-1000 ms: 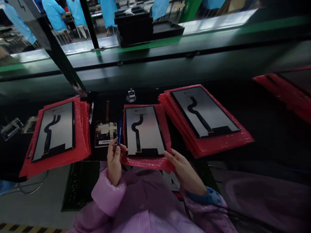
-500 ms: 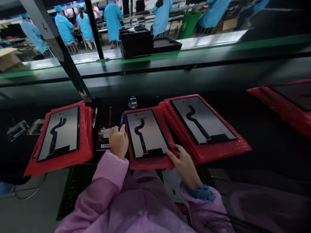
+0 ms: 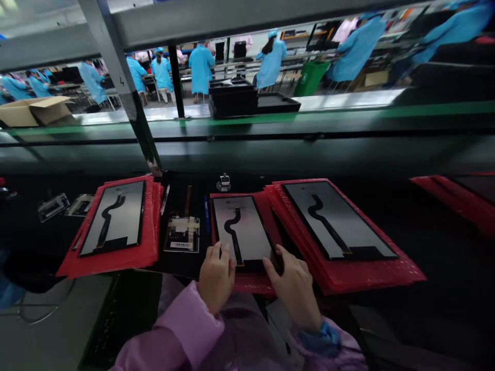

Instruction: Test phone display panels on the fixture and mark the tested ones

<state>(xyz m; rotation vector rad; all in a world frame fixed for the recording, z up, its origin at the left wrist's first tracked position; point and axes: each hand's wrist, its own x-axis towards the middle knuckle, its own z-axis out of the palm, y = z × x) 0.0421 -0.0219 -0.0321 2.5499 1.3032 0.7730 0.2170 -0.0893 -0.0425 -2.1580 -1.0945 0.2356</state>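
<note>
A display panel with a black curved ribbon cable lies on a red bubble-wrap sheet straight in front of me. My left hand has its fingers pressed together on the panel's near left corner. The curled fingers of my right hand grip the near right corner. Both thumbs are hidden. A blue pen lies on the black mat, just left of the panel and free of my hands.
A left red stack and a right red stack each carry a panel. A small taped board lies on the mat, a metal clip behind. Beyond run a green conveyor, black trays and blue-coated people.
My left hand has put the blue pen down on the mat and moved right onto the panel's near left corner. My right hand has slid onto the near right corner. The view has tilted up.
</note>
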